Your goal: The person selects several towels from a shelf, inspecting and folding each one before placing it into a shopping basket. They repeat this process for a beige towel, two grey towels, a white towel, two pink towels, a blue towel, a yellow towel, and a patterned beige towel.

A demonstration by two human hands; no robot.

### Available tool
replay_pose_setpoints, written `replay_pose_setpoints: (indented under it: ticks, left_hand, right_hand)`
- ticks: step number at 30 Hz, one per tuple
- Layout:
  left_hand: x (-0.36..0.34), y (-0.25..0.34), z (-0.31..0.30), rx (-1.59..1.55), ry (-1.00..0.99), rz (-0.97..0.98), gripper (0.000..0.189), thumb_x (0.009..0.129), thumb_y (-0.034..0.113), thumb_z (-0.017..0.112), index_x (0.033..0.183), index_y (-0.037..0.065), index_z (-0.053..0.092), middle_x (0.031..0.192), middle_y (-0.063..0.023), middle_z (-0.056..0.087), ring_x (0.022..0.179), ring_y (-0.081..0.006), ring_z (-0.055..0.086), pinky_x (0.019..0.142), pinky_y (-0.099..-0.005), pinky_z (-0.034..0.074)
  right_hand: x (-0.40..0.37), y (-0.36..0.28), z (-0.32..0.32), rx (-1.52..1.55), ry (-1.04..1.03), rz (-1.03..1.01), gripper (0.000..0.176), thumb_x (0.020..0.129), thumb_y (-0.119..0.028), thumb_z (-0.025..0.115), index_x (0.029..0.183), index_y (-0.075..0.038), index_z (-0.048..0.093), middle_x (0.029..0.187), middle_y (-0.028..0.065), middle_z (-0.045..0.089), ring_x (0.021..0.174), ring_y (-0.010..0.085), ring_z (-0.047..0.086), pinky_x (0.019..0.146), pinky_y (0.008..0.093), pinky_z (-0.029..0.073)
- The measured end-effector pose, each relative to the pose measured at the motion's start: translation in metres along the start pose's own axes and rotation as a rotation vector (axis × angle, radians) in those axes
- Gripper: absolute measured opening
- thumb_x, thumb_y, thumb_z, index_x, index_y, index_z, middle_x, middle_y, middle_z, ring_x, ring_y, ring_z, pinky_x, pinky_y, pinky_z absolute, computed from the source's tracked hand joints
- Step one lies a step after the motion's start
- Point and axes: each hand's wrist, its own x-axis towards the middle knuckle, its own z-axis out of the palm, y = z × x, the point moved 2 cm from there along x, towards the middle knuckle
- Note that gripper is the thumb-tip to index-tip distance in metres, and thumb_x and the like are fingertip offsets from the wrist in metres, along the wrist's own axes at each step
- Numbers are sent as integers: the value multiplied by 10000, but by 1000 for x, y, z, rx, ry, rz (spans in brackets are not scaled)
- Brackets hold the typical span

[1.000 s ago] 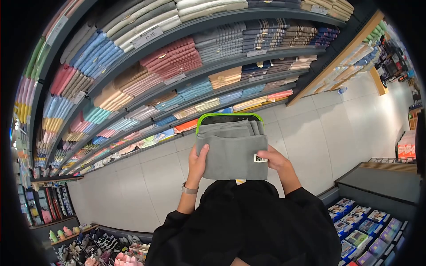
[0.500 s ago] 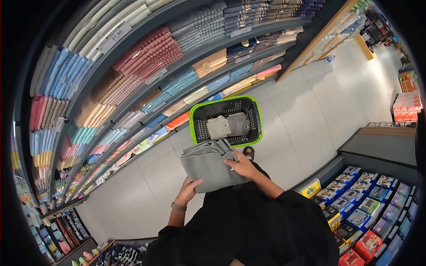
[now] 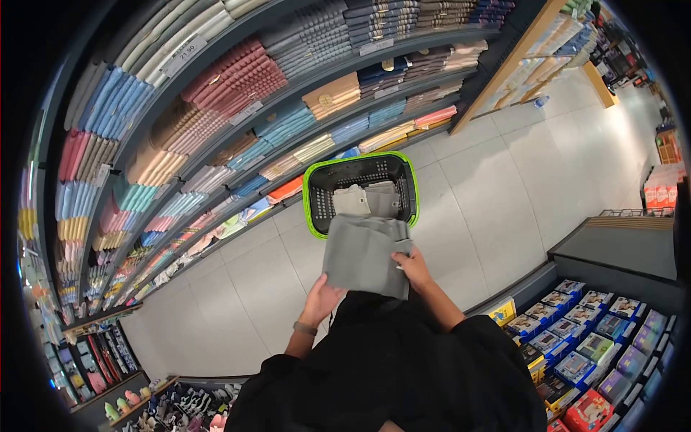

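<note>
A folded grey cloth is held in front of my body, its near end over my black clothing and its far end overlapping the basket's near rim. My right hand grips its right edge, thumb on top, beside a small white tag. At the lower left corner, my left hand holds the cloth's edge, with some fingers hidden. Just beyond, a black basket with a green rim stands on the floor. Inside it lie a light folded cloth and a grey folded cloth.
Shelves of folded towels in many colours curve along the left and far side. Boxed goods fill a display at the lower right. Pale floor tiles run between them. Dark patterned goods lie at the lower left.
The folded grey cloth has shifted right and turned, with its far end now over the basket's near rim. Both hands moved right with it, and the left thumb no longer lies on top.
</note>
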Motion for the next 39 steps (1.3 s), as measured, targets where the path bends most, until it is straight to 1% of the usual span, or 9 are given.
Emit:
replay_pose_setpoints:
  ticks: [2,7,12,18,23,27,31,34,39]
  left_hand:
    - [8,-45,4,-298,-21,-215,481,869,200,517,1284,64,315,1288,-105,409,1191,-256,395,1003,-423,302]
    - [56,-126,53,-173,-54,-247,475,841,127,550,1263,105,332,1265,-90,418,1164,-263,422,990,-429,324]
    - [111,-125,64,-38,69,-133,422,809,-1,537,1195,108,403,1185,-79,491,1093,-245,493,930,-390,407]
    - [216,-82,-9,-113,198,-22,373,766,-36,558,1106,89,471,1092,-67,532,1029,-240,521,897,-367,427]
    - [304,-55,-95,-183,408,-75,253,746,70,621,975,121,525,1004,-53,537,889,-226,529,869,-374,413]
    - [361,-51,-135,-129,572,-162,264,741,86,633,978,121,522,996,-65,529,945,-236,479,960,-410,326]
    - [416,-76,-167,-147,471,-171,330,747,102,631,1051,111,503,1047,-83,511,1035,-272,446,1010,-416,251]
    - [443,-96,-174,-158,525,-243,325,746,113,637,1044,117,506,1038,-89,508,1014,-271,454,1007,-408,266]
    - [477,-141,-186,-301,293,-295,289,796,134,602,1059,86,492,1056,-116,490,1023,-275,464,947,-406,371]
  right_hand:
    - [-10,-2,-23,129,1,-3,271,787,-71,580,1050,-25,532,912,40,597,820,137,546,739,272,431]
    - [-18,8,-65,168,133,-62,270,794,-65,567,1058,-21,535,955,50,593,875,147,542,789,286,420]
    - [13,9,-82,112,161,-83,308,806,-85,562,1104,-25,511,975,59,582,874,157,541,802,292,419]
    - [47,5,-105,24,126,20,341,871,-153,489,1187,-33,447,1091,142,557,888,199,588,786,305,461]
    - [57,49,-142,-43,199,184,310,896,-184,430,1159,-24,466,994,146,605,840,214,611,742,304,488]
    - [66,80,-152,-15,257,293,298,901,-178,410,1137,-10,478,959,149,618,818,218,617,729,306,500]
    - [78,126,-164,5,319,317,295,902,-167,407,1139,-4,475,968,155,617,835,219,616,731,306,502]
    - [80,148,-170,21,334,326,291,903,-158,406,1138,1,471,972,158,616,845,222,614,736,310,502]
    - [79,185,-194,21,360,334,291,904,-156,408,1137,7,467,972,166,613,848,231,612,739,322,505]
